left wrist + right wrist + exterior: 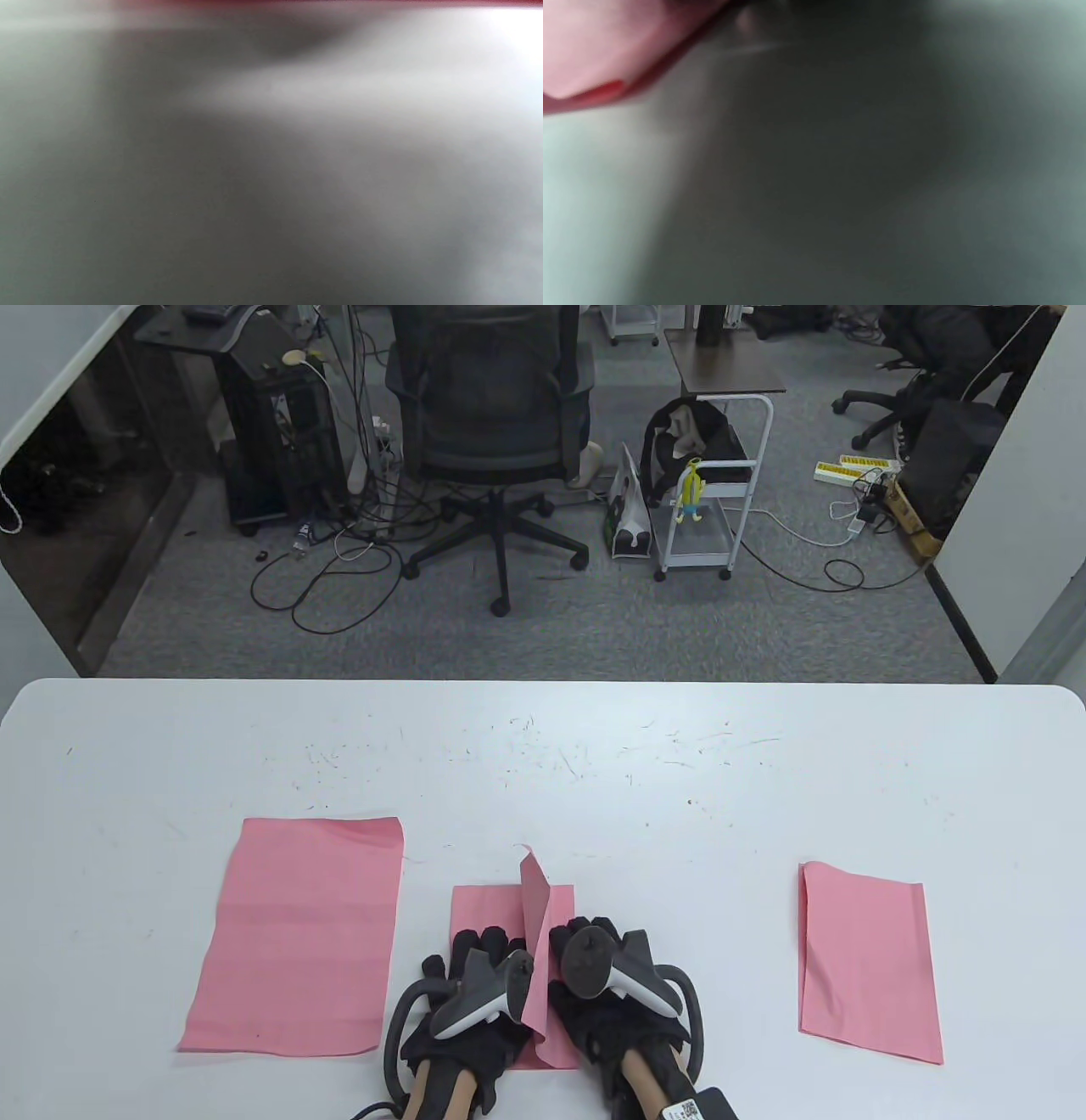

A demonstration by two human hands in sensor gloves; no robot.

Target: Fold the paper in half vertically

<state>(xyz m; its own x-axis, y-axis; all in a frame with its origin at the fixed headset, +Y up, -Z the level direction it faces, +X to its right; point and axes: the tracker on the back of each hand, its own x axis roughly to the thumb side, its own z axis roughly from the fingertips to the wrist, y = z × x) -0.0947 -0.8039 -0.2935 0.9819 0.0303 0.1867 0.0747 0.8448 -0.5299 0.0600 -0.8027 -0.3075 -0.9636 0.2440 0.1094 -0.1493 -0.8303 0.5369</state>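
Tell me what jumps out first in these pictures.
Three pink sheets on the white table. The middle sheet, at the near edge, has a flap standing up between the left hand and right hand. A large sheet lies left, a smaller sheet right.

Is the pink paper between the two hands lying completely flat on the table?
No, the middle pink paper has a flap standing up between the left hand and the right hand.
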